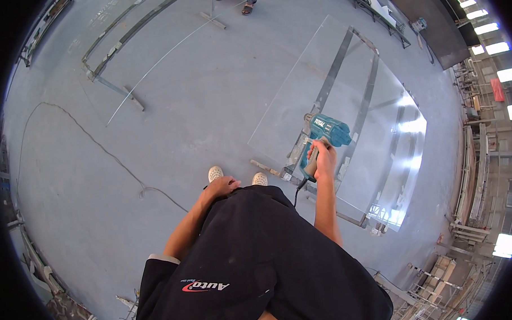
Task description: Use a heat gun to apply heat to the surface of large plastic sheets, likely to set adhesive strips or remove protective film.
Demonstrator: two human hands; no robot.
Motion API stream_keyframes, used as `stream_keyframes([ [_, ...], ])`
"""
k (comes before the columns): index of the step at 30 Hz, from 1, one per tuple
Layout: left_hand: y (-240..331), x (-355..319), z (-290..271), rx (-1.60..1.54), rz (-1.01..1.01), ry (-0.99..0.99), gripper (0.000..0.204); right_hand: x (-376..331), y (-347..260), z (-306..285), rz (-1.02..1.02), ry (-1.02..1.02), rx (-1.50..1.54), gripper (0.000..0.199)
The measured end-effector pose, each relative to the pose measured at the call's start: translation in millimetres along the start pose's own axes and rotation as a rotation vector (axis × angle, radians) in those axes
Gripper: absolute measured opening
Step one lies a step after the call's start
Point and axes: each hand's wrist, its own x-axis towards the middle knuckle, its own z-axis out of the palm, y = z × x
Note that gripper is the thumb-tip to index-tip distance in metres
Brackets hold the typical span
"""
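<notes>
My right hand (322, 156) grips the handle of a teal heat gun (329, 129), its fingers wrapped round the grip. The tool's short grey nozzle points left, and a black cord (299, 188) runs down from the handle toward my shirt. Below the tool lies a large clear glass sheet (285, 111) on a low metal frame (336, 72); the tool is held above it. My left hand (222, 186) rests at the front of my dark shirt (241, 234), holding nothing that I can see. Its fingers are loosely extended and partly hidden.
Another clear sheet with a bright edge (167, 51) lies over a frame (129, 36) at the far left. A cable (97, 144) trails over the grey floor. Another person's feet (247, 9) stand at the far side. Racks (475, 175) line the right.
</notes>
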Motion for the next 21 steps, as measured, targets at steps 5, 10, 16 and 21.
stream_keyframes([
  [5, -7.4, 2.3, 6.3, -0.015, 0.008, 0.025, 0.048, -4.4, -0.8, 3.7, -0.096, 0.041, -0.043, 0.015],
  [10, 2.5, 0.3, 1.8, -0.024, -0.003, 0.015, 0.047, -6.1, -4.2, 2.6, -0.093, 0.003, -0.063, 0.017],
  [16, 12.1, 2.3, -2.5, -0.024, -0.001, 0.043, 0.048, -10.3, 0.1, 3.0, -0.11, -0.038, -0.075, 0.016],
  [21, 15.8, 5.9, -5.8, 0.018, -0.023, 0.006, 0.051, -16.7, 4.1, 5.7, -0.16, -0.037, -0.11, 0.015],
])
